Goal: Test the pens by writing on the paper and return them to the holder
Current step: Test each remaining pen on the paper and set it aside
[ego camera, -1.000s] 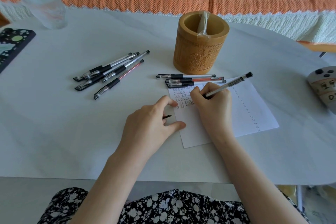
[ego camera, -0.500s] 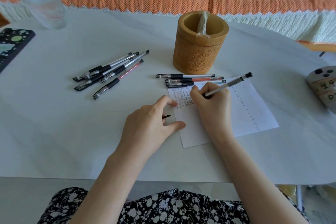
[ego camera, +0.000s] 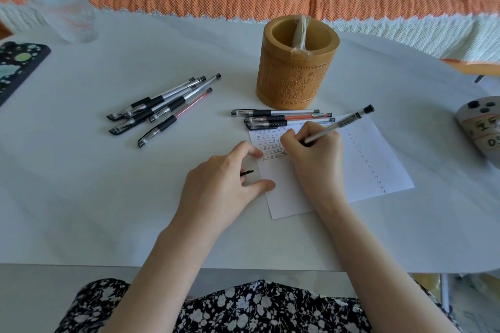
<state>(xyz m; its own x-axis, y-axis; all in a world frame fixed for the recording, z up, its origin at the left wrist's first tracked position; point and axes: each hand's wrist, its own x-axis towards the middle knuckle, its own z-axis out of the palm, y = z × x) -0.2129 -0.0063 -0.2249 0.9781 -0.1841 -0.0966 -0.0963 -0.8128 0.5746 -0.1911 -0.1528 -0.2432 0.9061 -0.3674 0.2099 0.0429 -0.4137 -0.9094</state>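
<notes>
The right hand [ego camera: 315, 159] is gripping a clear-barrelled pen [ego camera: 343, 124], its fingers curled tight around the lower barrel. The pen is slanting, with its tip meeting the paper [ego camera: 378, 167] among rows of small marks and its black back end pointing up and to the far right.

The paper is lying askew on the desk [ego camera: 108, 184], with its near corner close to the desk's front edge. 3 pens [ego camera: 281, 118] are lying side by side along its far edge, their long axes running left to right with the capped ends on the left. Just behind them, the carved wooden holder [ego camera: 296, 65] is standing upright.

A cluster of pens [ego camera: 159, 108] is lying well apart on the left, all angled from near-left to far-right, with bare desk spreading around them.

The left hand [ego camera: 219, 186] is resting at the paper's left edge, thumb and forefinger touching it. Its other fingers are curling over a small black piece [ego camera: 247, 172].

A glass [ego camera: 62, 8] is standing at the far left.
</notes>
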